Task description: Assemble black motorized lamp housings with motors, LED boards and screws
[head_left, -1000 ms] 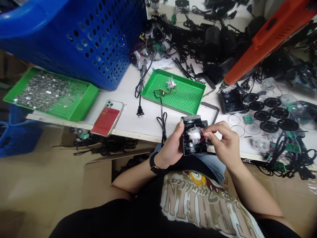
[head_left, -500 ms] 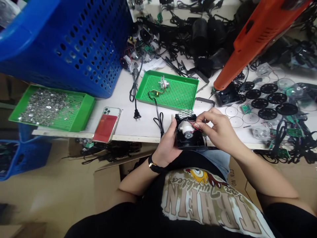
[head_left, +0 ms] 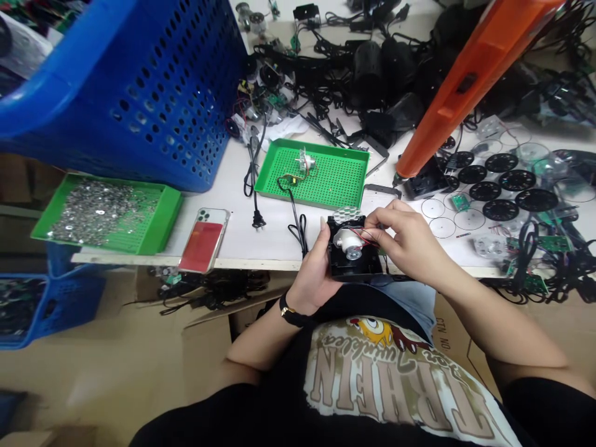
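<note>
- My left hand (head_left: 314, 276) is curled around the side of an open black housing (head_left: 367, 266), thumb up on its edge; it is closed on that housing and carries it just over the front edge of the table (head_left: 279, 263), close to my body.
- My right hand (head_left: 404, 239) is narrow, thumb and forefinger pinched together at the thin red wires (head_left: 358, 234); I judge the wires are between the tips, though the fingers partly hide the contact.
- The white motor unit (head_left: 346, 242), with its clear round end, sits at the housing's opening, tilted; I cannot tell whether it is seated or loose.
- The step in hand, as I read it, is handling those wires around the motor unit while the housing is kept steady.
- My next move calls for a firm left grip and a light right pinch, with the leads clear of the housing's edges and no tug on their joints.
- Beyond the housing, the green tray (head_left: 342, 181) bears a similar motor piece (head_left: 306, 162) with its own wires.
- To my right, an orange tool (head_left: 447, 108) points down beside another black housing (head_left: 431, 180), and black discs (head_left: 501, 163) lie near them.
</note>
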`<state>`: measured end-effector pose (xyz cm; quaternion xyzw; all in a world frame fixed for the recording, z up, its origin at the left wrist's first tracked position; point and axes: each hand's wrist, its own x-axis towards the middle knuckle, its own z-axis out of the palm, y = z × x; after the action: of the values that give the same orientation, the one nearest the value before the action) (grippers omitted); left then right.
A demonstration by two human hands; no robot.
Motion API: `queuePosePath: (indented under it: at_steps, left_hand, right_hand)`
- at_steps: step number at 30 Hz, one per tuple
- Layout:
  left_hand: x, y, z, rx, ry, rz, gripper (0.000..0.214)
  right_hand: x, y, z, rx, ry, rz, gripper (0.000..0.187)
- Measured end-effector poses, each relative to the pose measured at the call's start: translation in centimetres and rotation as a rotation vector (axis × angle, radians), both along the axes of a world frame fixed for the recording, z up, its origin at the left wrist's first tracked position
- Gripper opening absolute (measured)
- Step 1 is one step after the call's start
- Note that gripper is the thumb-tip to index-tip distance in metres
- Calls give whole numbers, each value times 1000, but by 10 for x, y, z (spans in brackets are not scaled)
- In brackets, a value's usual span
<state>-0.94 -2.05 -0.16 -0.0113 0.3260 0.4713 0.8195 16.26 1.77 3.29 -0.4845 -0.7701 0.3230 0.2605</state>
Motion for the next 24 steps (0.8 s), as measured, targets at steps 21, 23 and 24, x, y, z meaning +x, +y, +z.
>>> queuePosePath:
  at_steps: [21, 23, 24]
  left_hand:
    - [0, -1, 3, 140, 81, -59, 32]
    - [1, -1, 3, 140, 87, -54, 31]
    - [1, 0, 3, 136, 88, -51, 31]
  right_hand:
    - [-2, 1, -1, 116, -87, 78, 17]
    - [-1, 1, -1, 118, -91, 87, 17]
    - [-1, 1, -1, 118, -95, 91, 17]
